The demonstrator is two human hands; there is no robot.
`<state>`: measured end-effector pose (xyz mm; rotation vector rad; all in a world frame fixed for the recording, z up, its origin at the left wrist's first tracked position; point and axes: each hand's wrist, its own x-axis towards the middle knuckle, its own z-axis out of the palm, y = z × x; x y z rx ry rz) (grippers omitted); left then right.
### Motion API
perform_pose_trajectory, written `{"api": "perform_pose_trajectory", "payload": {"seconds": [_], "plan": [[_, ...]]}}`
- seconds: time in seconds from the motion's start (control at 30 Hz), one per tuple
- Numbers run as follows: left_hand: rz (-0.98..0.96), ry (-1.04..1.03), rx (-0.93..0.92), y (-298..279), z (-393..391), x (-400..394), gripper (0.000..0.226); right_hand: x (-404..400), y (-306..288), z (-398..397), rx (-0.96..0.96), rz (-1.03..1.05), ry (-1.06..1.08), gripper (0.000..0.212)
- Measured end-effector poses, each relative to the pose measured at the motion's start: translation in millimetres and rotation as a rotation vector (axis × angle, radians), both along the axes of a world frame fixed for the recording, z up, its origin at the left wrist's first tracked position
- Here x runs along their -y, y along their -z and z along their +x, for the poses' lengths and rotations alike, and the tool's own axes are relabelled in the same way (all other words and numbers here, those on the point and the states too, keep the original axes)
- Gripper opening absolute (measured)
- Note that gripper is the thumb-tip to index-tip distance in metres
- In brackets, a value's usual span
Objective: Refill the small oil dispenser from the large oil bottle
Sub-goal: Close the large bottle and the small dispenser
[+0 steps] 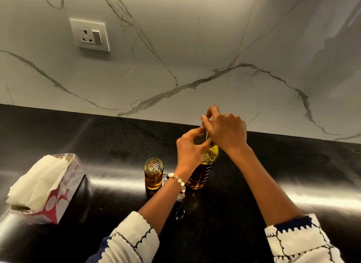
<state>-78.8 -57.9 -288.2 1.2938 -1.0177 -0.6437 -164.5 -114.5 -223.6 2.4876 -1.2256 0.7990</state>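
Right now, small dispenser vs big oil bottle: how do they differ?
The small oil dispenser is a short, squat jar; the large oil bottle is taller, with a ribbed body. The dispenser stands free with its mouth open; the bottle is held at the neck by the left hand, while the right hand works at its top. Both stand upright on the black counter and hold amber oil.

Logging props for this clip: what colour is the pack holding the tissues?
The tissue pack is red and white, with white tissues sticking out; seen in the head view.
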Motion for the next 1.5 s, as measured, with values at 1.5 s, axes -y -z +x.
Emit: {"api": "perform_pose_trajectory", "payload": {"seconds": [1.5], "plan": [[0.459,-0.464,0.050,116.4,82.3,-104.8,0.049,-114.3,191.5,-1.9,0.257,0.823,-0.244,0.070]]}}
